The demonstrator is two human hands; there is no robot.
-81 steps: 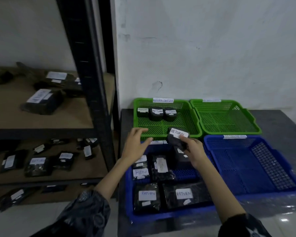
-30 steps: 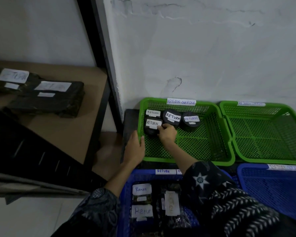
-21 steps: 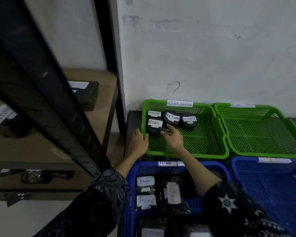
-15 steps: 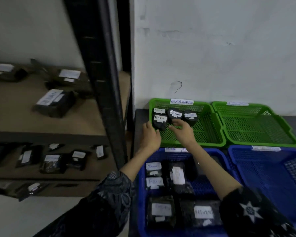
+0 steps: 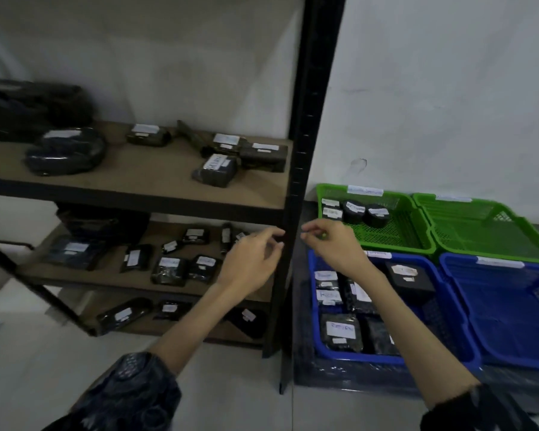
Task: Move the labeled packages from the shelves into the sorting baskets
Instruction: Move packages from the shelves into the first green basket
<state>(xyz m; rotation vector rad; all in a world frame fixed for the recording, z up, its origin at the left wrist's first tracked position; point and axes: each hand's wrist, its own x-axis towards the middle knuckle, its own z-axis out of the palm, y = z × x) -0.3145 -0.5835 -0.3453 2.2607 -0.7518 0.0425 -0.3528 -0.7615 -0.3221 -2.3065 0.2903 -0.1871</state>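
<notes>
Black wrapped packages with white labels lie on three shelf boards, among them one on the upper board (image 5: 216, 169) and several on the middle board (image 5: 169, 270). The left green basket (image 5: 417, 241) holds several small black packages (image 5: 353, 210) at its back left. The left blue basket (image 5: 448, 309) holds several labeled packages (image 5: 340, 332). My left hand (image 5: 252, 262) hovers open in front of the middle board, holding nothing. My right hand (image 5: 333, 245) hangs empty, fingers loosely curled, between the shelf post and the green basket.
A black upright shelf post (image 5: 305, 150) stands between my hands and splits shelves from baskets. A second green basket (image 5: 486, 241) and a second blue basket (image 5: 511, 309) sit to the right. Large dark bags (image 5: 28, 113) fill the upper board's left end. White wall behind.
My right hand has let go of the package in the left green basket and drawn back. Both hands and my view have swung left toward the shelves.
</notes>
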